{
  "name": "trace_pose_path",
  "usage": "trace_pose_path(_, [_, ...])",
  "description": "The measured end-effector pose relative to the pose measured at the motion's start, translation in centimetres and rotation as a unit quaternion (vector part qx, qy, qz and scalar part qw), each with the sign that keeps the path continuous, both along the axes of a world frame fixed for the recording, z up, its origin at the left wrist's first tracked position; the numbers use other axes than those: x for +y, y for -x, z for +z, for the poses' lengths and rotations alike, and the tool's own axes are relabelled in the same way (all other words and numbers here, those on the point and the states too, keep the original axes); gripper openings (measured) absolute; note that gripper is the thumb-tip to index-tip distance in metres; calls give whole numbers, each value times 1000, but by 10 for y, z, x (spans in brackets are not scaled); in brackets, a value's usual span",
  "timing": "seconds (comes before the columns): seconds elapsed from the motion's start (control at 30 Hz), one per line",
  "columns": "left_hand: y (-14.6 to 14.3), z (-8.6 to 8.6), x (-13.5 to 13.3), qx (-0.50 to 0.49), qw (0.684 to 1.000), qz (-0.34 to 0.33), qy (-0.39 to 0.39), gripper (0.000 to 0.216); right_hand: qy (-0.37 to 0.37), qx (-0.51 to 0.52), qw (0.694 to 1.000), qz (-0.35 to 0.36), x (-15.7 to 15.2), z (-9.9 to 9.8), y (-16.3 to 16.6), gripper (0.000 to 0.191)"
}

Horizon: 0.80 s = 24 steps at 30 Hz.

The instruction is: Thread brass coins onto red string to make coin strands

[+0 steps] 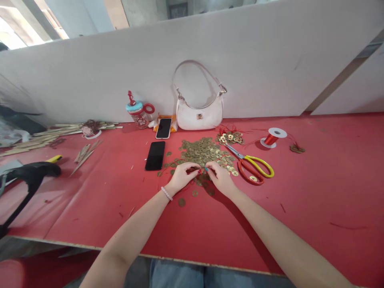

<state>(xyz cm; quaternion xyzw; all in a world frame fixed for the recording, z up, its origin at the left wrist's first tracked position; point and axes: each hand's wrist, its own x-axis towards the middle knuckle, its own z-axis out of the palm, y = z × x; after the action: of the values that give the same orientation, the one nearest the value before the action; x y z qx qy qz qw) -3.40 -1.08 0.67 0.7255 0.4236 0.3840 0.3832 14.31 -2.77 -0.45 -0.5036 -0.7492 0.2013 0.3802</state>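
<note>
Over the front of a heap of brass-coloured coins with holes (199,150), my two hands meet with fingertips almost touching. My left hand (183,175) is closed in a pinch, a bead bracelet (167,193) on its wrist. My right hand (221,179) pinches from the other side. A thin red cord (158,182) loops out on the left side and runs to the fingertips. Whether a coin is also between the fingers is too small to tell. Loose coins (181,202) lie on the red tabletop (192,228) below the hands.
Scissors (252,166) with red and yellow handles lie right of the heap, near tied coins (234,137) and a wire spool (273,138). Two phones (155,156), a cup (139,114) and a white handbag (200,114) stand behind. Far left are wooden strips (45,138) and a black object (33,180).
</note>
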Motion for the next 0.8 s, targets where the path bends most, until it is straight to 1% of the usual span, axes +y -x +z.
trace_pose_path(0.17, [0,0,1,-7,1000,-3,-2,18,14,12,1000,5,0,1,1,12])
trace_pose_path(0.4, [0,3,0,-10,1000,-6,-18,17,1,13,1000,10,1,0,1,12])
trace_pose_path(0.67, [0,3,0,-41,999,12,-4,14,-4,9,1000,4,0,-1,1,12])
trace_pose_path(0.8, [0,4,0,-48,999,9,3,15,-5,7,1000,1,0,0,1,12])
